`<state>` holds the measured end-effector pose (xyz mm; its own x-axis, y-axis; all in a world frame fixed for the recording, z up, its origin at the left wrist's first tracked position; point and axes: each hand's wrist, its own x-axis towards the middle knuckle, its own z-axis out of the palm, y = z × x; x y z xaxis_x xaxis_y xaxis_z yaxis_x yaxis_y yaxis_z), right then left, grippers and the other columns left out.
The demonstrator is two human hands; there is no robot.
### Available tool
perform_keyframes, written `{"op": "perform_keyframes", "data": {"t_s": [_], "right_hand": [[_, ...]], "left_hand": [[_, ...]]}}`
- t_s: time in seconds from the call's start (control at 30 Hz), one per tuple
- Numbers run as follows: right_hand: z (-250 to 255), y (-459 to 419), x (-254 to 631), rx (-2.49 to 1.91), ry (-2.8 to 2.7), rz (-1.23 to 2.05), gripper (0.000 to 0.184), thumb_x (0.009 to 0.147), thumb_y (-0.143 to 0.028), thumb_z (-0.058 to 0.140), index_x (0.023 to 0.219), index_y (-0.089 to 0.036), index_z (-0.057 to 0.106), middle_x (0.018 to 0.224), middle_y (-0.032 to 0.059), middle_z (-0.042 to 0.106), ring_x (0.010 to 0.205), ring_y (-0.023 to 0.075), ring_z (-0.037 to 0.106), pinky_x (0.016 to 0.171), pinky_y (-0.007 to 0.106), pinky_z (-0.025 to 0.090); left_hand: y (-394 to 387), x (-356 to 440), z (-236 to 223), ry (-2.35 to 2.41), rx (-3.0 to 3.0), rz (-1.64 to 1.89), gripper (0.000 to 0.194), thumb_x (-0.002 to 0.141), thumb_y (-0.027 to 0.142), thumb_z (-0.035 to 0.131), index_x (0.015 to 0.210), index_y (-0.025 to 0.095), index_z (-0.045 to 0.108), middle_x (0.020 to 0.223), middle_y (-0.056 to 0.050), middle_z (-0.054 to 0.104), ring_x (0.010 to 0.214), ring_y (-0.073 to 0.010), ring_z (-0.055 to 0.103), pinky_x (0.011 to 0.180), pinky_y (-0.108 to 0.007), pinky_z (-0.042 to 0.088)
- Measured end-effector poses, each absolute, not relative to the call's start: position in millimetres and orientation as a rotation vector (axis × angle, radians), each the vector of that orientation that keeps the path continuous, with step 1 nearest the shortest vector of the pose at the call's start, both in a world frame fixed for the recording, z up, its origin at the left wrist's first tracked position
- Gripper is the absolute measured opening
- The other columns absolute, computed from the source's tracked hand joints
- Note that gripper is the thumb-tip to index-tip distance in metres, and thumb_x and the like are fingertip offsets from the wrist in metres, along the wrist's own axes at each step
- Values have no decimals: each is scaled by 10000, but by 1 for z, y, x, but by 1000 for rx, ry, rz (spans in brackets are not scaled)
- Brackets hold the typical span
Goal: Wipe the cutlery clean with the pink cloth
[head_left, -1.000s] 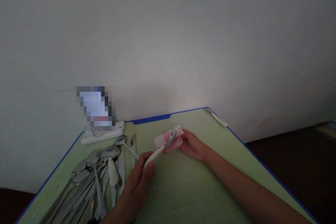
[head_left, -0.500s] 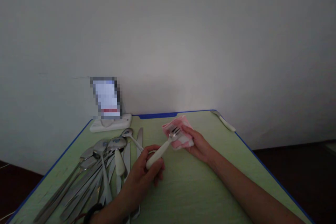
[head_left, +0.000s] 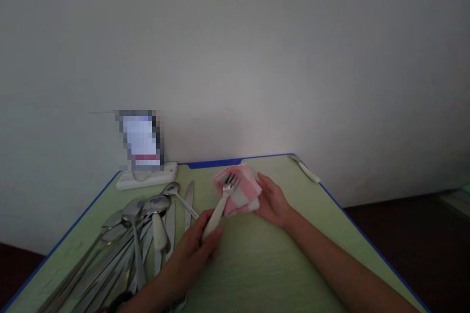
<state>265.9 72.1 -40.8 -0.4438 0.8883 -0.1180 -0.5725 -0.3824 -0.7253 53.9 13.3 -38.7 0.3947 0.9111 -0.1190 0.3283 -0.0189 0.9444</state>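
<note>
My left hand (head_left: 200,244) is closed round the pale handle of a fork (head_left: 216,215), whose metal tines point up and away from me. Behind the tines, a pink and white cloth (head_left: 244,195) is held in my right hand (head_left: 273,200). The right thumb is lifted off the cloth, and the fingers behind it are mostly hidden. Whether the tines touch the fabric I cannot tell. Near my left wrist lies a pile of metal cutlery, with several spoons (head_left: 132,210), a pale-handled piece (head_left: 159,232) and a table knife (head_left: 189,200).
A phone with a blurred screen (head_left: 141,139) stands on a white base (head_left: 147,178) at the table's back left. Another pale-handled utensil (head_left: 308,172) lies by the right edge of the green, blue-edged table (head_left: 279,264). A plain wall (head_left: 257,83) rises behind.
The right thumb has come up off the cloth, which now spreads flatter behind the fork. The fork stands a little steeper. The whole view has shifted slightly.
</note>
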Motion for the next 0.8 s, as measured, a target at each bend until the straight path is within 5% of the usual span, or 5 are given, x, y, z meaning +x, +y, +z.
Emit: {"op": "perform_keyframes", "data": {"t_s": [0.2,0.4,0.53,0.67,0.8], "right_hand": [[-48,69,267,-611,-845,1943,375,691,-242,665,1038,-113,606,934,82,691,798,167,635,733,281,479],[-49,71,265,-610,-772,1949,268,683,-163,652,942,-96,640,860,62,697,708,139,620,694,256,488],[-47,75,263,-620,-717,1876,212,721,-147,619,922,-84,639,867,68,695,738,136,624,741,258,492],[-44,74,262,-588,-708,1905,241,756,-157,604,993,-112,617,914,60,694,773,137,634,761,271,499],[-44,74,264,-587,-676,1988,304,834,-323,533,1038,-107,599,961,83,691,777,148,640,690,269,509]], "left_hand": [[9,55,-29,1111,1640,642,389,879,430,419,1166,196,538,950,-34,622,867,-208,556,765,-267,424],[11,56,-33,1121,1639,665,375,881,455,411,1126,222,573,873,-17,613,823,-196,540,726,-253,414],[11,54,-40,1200,1572,666,420,888,475,381,1176,206,523,610,46,435,579,-147,430,529,-223,336],[11,53,-45,1185,1562,665,428,883,483,385,1174,195,509,603,57,368,567,-137,386,506,-217,305],[12,54,-45,1195,1579,636,420,884,487,387,1154,189,508,599,62,338,562,-132,359,498,-216,281]]}}
